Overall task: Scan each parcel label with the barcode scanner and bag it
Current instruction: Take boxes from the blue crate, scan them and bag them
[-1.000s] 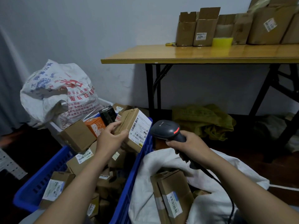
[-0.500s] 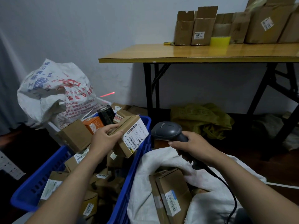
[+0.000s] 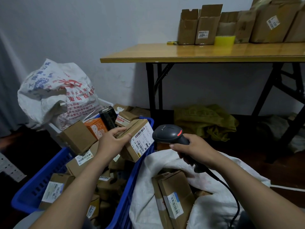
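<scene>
Left hand (image 3: 112, 143) clamps a labelled parcel (image 3: 137, 139) over the right rim of the blue crate (image 3: 42, 179). Right hand (image 3: 196, 149), just right of the crate, wraps the barcode scanner (image 3: 170, 133), hiding its handle. White bag (image 3: 148, 172) touches the crate's right wall; its lower part is cut off.

Pale wall (image 3: 102, 30) behind a wooden folding table (image 3: 198, 53) — dark floor (image 3: 247, 162).

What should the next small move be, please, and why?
Probably aim the dark grey handheld scanner in the right hand at the white label on the brown cardboard parcel the left hand holds: the label faces it, yet no red line shows there.
</scene>
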